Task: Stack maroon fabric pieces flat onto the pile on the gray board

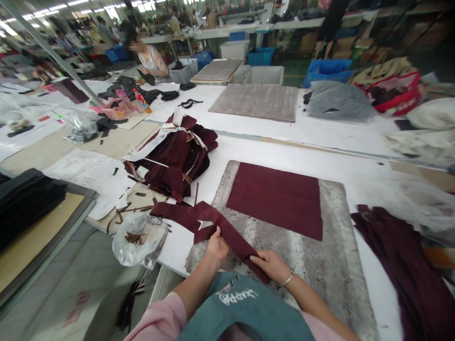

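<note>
At six o'clock, a maroon cloth strip (235, 238) is pinched by the left hand (216, 248) and, at five, by the right hand (273, 266), both nearly closed; at four, a maroon sheet (277, 200) is laid flat.

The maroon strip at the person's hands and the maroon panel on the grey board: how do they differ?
The maroon strip is long and narrow; the maroon panel is broad and roughly rectangular. The left hand and right hand hold the strip, while neither touches the panel, which lies flat on the grey board. Both are dark maroon and look like fabric.
</note>
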{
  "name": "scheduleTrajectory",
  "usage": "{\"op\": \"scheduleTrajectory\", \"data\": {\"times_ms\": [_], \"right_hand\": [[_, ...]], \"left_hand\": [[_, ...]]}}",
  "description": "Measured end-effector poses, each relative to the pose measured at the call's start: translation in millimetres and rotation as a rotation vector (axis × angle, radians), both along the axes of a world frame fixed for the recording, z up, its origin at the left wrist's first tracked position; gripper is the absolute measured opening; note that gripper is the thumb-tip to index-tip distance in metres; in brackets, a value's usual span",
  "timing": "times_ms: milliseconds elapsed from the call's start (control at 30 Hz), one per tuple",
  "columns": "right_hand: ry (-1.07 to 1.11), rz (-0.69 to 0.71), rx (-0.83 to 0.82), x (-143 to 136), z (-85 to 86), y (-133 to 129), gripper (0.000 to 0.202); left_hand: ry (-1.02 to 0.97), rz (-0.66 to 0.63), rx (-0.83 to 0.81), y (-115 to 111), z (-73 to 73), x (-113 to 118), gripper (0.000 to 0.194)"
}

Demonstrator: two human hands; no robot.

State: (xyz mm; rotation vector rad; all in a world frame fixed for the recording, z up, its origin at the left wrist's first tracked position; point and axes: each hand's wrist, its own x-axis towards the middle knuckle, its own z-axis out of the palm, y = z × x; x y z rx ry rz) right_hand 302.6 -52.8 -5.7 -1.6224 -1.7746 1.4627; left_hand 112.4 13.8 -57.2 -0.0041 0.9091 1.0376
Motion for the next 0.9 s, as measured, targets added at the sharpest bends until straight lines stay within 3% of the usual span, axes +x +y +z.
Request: {"op": "scheduleTrajectory", "data": {"times_ms": [200, 333, 433, 533, 600, 667, 767, 900], "right_hand": [[0.019, -0.055, 0.038, 19, -12.0, -5, 0.042], [-0.04, -0.172, 0.045, 26, -13.8, -3, 0.042], [-0.084, -0.238, -0.017, 27, -14.4, -1, 0.038], [-0.084, -0.223, -0.04, 29, -12.9, 2, 0.038], [-0.116, -0.195, -0.001, 32, -10.4, 3, 0.041], [-0.148, -0.172, 0.044, 36, -7.7, 3, 0.044], [-0.123, -0.161, 0.044, 47, -6.2, 2, 0.045], [-0.132, -0.22, 0.065, 68, -11.9, -2, 0.041]], "left_hand": [[0.234, 0.139, 0.014, 18, -9.7, -28, 0.022], [0.437, 0.149, 0.046, 20, -12.7, -48, 0.012], [0.612, 0.122, 0.113, 20, -16.2, -59, 0.024], [1.075, 0.022, 0.369, 22, -23.0, -66, 0.041], [1.496, -0.133, 0.582, 27, -30.2, -71, 0.046], [1.754, -0.305, 0.696, 33, -37.7, -75, 0.041], [1.836, -0.428, 0.719, 43, -43.2, -85, 0.025], [1.88, -0.353, 0.656, 53, -35.7, -108, 0.025]]}}
